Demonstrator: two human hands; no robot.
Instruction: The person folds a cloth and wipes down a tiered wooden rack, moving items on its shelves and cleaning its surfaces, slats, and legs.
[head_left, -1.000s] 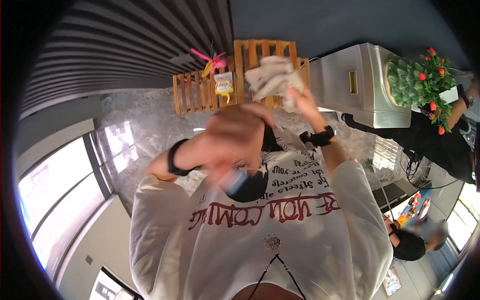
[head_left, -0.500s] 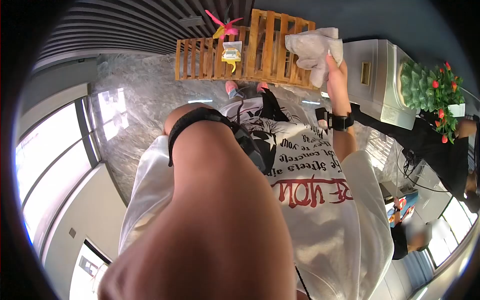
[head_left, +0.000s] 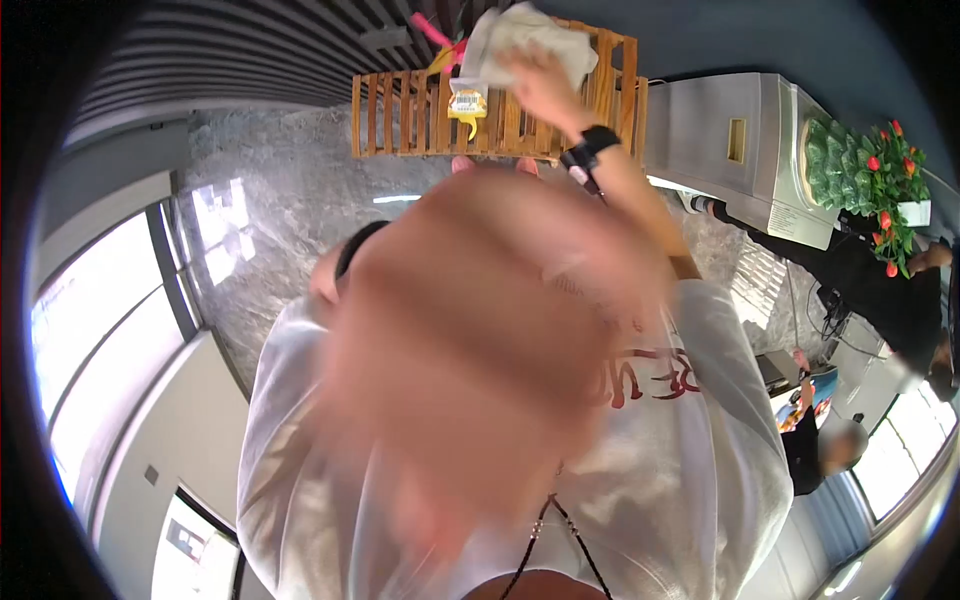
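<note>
My right hand (head_left: 540, 85), a black band on its wrist, rests on a pale grey cloth (head_left: 500, 45). The cloth lies spread over a slatted wooden stand (head_left: 610, 90), with the fingers pressed on it. Just left of the cloth is a pink and yellow flower-like ornament (head_left: 440, 50), partly covered by it. Below that, a small yellow packet (head_left: 467, 102) with a barcode label sits on the slats. My left hand (head_left: 480, 330) is raised very close to the camera, smeared by motion, hiding much of my shirt; its fingers do not show clearly.
A grey cabinet (head_left: 715, 150) stands right of the stand, near a green leafy plant with red flowers (head_left: 880, 180). A dark ribbed wall (head_left: 250, 50) runs at the upper left. A person in black (head_left: 880, 300) is at the right, another person (head_left: 810, 450) lower down.
My right hand has moved left with the cloth, from the stand's right end to beside the ornament, and the cloth has flattened out. My left forearm has given way to a blurred hand before the camera.
</note>
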